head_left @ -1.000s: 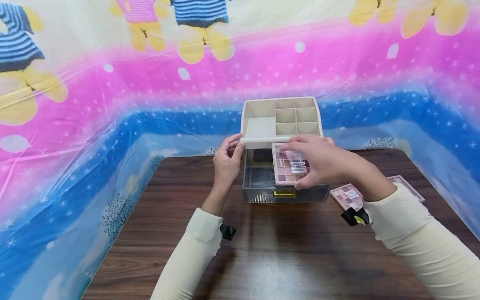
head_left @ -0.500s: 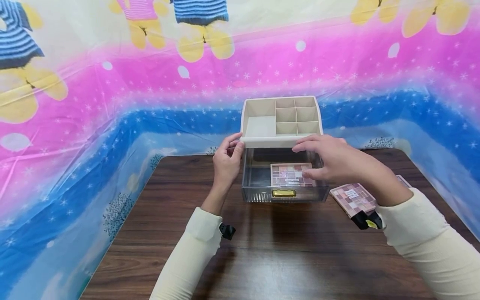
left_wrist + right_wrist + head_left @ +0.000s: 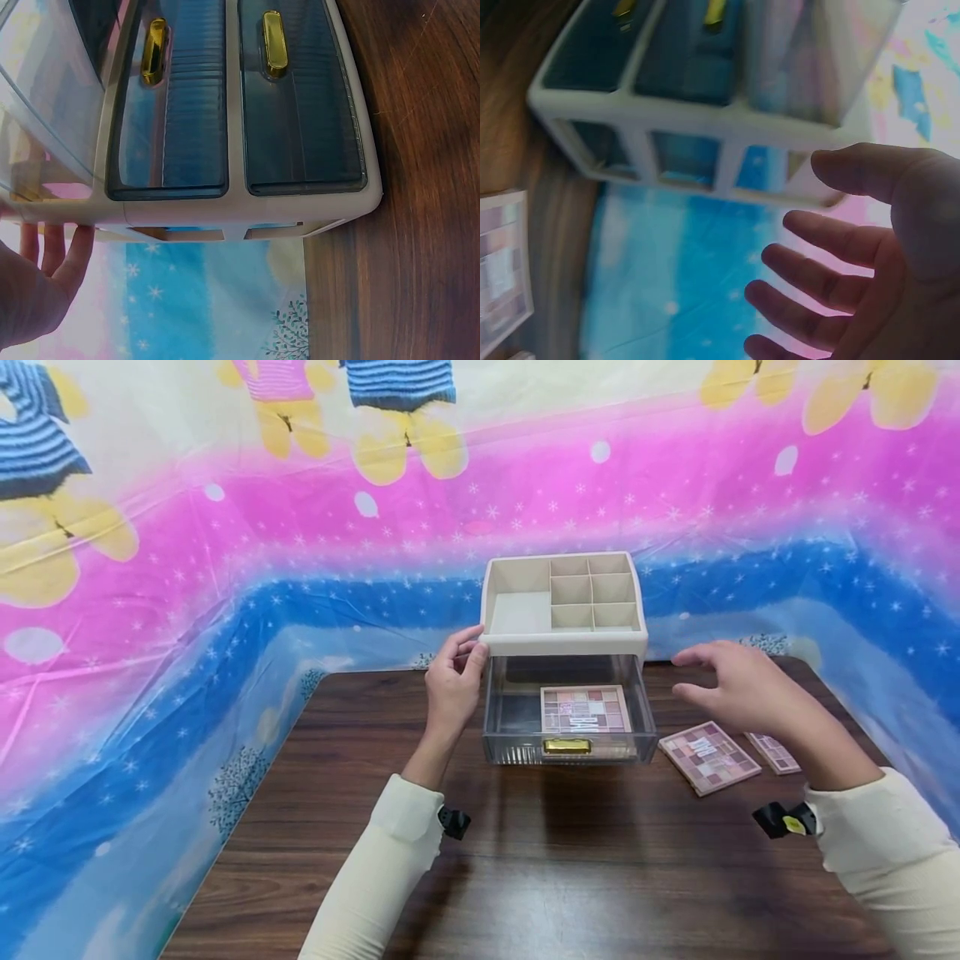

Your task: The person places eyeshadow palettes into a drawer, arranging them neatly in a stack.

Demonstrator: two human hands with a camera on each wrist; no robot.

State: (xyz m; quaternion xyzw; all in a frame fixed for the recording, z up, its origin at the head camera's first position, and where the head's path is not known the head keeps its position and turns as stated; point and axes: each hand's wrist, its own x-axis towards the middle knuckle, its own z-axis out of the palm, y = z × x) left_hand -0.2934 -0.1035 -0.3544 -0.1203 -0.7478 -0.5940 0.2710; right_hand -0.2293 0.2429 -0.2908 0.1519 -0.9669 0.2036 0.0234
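A cream drawer organizer (image 3: pixel 562 645) stands at the back of the table, its clear top drawer (image 3: pixel 517 714) pulled out. Inside the drawer, toward the right, lies an eyeshadow palette (image 3: pixel 585 708). My left hand (image 3: pixel 454 683) holds the organizer's upper left front corner, thumb at the front and fingers along the side. The right hand (image 3: pixel 738 687) is in the air right of the organizer, fingers spread with nothing in them. Below it on the table lie a second palette (image 3: pixel 708 757) and a third palette (image 3: pixel 775 753), partly hidden by the right wrist.
Divided compartments (image 3: pixel 592 593) form the organizer's top. Two lower drawers with gold handles (image 3: pixel 275 43) are closed in the left wrist view. The dark wooden table (image 3: pixel 555 877) ends at a patterned cloth backdrop (image 3: pixel 420 543) behind and at the sides.
The palette that my right hand held over the drawer now lies flat in it. The right hand has let go and moved right, out past the organizer. The left hand stays in place.
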